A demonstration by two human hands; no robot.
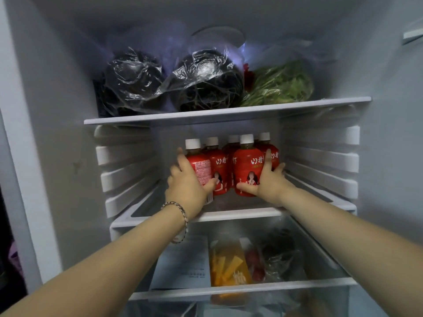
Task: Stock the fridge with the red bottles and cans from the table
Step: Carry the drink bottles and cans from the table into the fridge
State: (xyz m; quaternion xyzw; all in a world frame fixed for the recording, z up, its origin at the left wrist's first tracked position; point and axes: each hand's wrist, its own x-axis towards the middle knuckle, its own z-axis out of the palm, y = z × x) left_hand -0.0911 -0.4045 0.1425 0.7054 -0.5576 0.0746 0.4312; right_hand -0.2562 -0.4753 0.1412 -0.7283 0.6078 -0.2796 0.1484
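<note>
Several red bottles with white caps stand grouped on the middle shelf [229, 215] of the open fridge. My left hand [186, 184] grips the front left bottle [199, 164], fingers curled round its label. My right hand [266, 179] grips the front right bottle [247, 170], thumb across its base and fingers up its right side. Behind these two stand more red bottles [217, 165], partly hidden. A bracelet [176, 208] circles my left wrist. No cans are in view.
The top shelf [229, 110] carries two dark bundles in clear plastic [174, 81] and bagged green vegetables [279, 84]. Under the middle shelf lie a paper sheet [183, 264], an orange packet [229, 266] and bagged produce [279, 255]. Ribbed rails [123, 170] line both side walls.
</note>
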